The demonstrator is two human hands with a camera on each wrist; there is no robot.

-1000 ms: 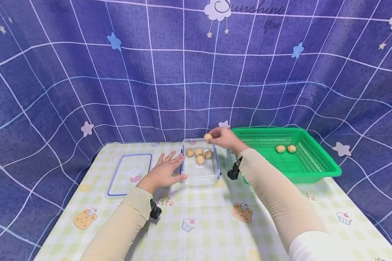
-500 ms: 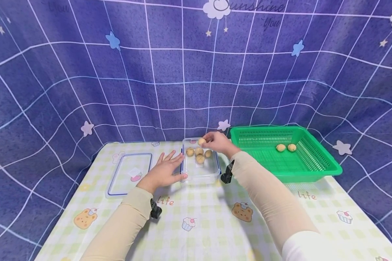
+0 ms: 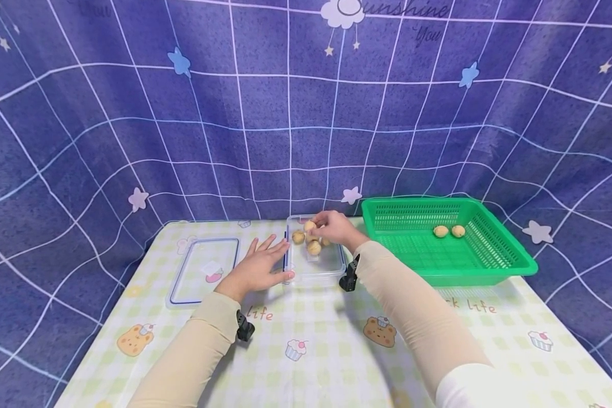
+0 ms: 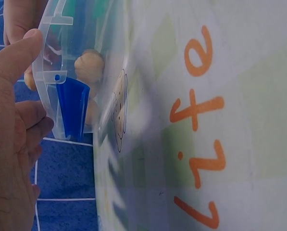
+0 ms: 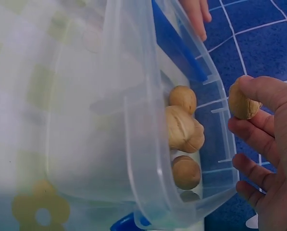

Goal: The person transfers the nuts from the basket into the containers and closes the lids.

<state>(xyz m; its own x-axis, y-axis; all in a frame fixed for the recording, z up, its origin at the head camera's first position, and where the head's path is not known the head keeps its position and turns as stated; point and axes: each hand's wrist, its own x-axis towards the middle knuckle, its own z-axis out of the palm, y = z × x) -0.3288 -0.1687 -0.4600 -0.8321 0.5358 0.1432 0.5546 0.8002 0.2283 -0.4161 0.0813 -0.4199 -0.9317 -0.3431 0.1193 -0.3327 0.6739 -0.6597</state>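
A clear plastic food container (image 3: 318,276) with blue clips stands uncovered mid-table, several walnuts (image 5: 185,172) grouped inside it. My right hand (image 3: 335,228) pinches another walnut (image 5: 243,99) between thumb and fingertips. In the right wrist view this walnut is just above the container's far rim. My left hand (image 3: 257,269) has its fingers spread along the container's left side. Thumb and fingertips are right at the rim in the left wrist view, beside a blue clip (image 4: 73,108). Part of the walnut group is hidden behind my right hand in the head view.
To the right stands a green plastic basket (image 3: 408,258) with two walnuts (image 3: 441,231) in it. The container's clear lid (image 3: 199,283), edged in blue, lies flat on the left. A blue patterned curtain (image 3: 265,141) hangs behind the table.
My right hand has moved left and slightly down with its walnut, from the container's back right corner to over the walnuts inside. My left hand has stayed in place.
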